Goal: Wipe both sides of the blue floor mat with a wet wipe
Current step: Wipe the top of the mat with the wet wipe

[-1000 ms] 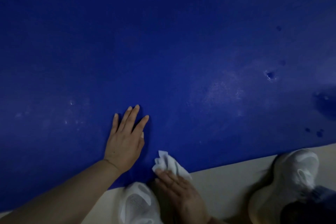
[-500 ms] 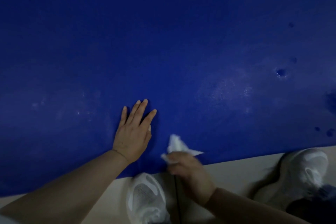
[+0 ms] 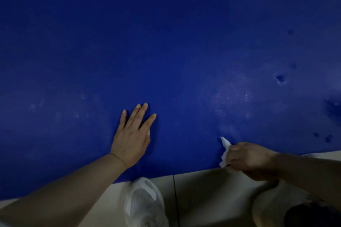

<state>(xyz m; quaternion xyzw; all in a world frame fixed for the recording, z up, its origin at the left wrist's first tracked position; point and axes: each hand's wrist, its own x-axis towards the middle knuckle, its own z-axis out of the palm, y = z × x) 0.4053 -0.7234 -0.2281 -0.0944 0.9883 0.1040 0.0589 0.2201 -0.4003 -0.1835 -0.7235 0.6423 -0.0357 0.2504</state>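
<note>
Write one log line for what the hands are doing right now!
left hand: flat on blue mat, fingers spread | right hand: grips wet wipe at mat's near edge | top side facing up

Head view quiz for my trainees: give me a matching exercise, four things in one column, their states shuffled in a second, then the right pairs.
Things:
1. left hand
2. right hand
3. mat
4. left shoe

States:
A. white, on the tiled floor at the mat's near edge
B. blue, spread flat on the floor
C. curled round a white wipe by the mat's near edge
D. flat on the mat, fingers straight

Pairs: 1-D, 2-C, 3-B, 4-A
</note>
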